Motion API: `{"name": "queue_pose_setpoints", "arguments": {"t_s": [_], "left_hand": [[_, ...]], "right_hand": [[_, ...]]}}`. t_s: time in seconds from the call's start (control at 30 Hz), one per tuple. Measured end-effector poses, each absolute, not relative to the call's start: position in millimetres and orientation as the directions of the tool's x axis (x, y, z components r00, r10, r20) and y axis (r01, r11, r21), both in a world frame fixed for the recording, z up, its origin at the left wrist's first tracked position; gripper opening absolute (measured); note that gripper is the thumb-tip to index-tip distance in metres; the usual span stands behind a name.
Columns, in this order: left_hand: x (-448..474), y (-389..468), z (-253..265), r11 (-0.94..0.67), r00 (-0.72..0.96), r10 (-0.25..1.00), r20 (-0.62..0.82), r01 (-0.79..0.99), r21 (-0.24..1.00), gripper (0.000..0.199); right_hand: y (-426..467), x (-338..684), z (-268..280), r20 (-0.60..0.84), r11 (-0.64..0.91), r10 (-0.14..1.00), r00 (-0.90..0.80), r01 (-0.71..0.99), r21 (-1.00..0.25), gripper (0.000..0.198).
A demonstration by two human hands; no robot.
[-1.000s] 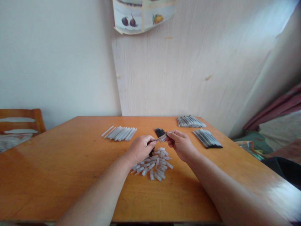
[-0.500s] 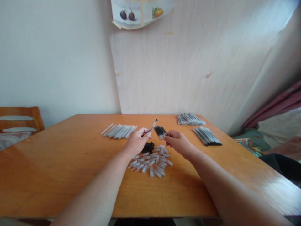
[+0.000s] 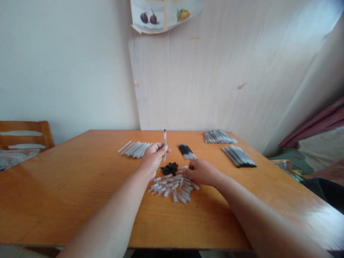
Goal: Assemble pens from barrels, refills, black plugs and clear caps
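Observation:
My left hand (image 3: 156, 157) is closed around a clear pen (image 3: 165, 138) with a dark top end, held nearly upright above the table. My right hand (image 3: 201, 171) is down at the right rear edge of a loose pile of translucent pen caps (image 3: 175, 186). Its fingers are pinched together on a cap there, partly hidden by the hand. Small black plugs (image 3: 170, 168) lie heaped behind the caps, between the two hands. Beyond my right hand is a row of black-and-clear ink refills (image 3: 186, 151).
White translucent pen barrels (image 3: 135, 149) lie in a row behind my left hand. On the right are two groups of pens, a nearer bundle (image 3: 238, 156) and a farther bundle (image 3: 219, 136). A wooden chair (image 3: 25, 134) stands left of the wooden table (image 3: 67, 186).
My left hand has turned the pen from a slant to nearly upright and shifted slightly left. My right hand has moved from beside the refills down toward me to the caps.

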State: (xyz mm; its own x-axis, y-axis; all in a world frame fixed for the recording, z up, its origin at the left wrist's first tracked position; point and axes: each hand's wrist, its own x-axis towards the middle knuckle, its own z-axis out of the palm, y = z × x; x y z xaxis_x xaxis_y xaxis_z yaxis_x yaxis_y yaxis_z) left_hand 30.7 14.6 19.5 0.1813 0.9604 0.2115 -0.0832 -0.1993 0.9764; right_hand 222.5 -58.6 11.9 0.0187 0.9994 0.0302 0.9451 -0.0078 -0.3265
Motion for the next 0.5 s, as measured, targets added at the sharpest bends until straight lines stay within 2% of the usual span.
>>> {"name": "queue_pose_setpoints", "arguments": {"t_s": [0.5], "left_hand": [[30.5,8.9,24.4,-0.195,0.161,0.964,0.212,-0.117,0.974,0.028]], "right_hand": [[-54.3,218.5,3.0,0.049,-0.016,0.998,0.035,0.937,-0.35,0.035]]}}
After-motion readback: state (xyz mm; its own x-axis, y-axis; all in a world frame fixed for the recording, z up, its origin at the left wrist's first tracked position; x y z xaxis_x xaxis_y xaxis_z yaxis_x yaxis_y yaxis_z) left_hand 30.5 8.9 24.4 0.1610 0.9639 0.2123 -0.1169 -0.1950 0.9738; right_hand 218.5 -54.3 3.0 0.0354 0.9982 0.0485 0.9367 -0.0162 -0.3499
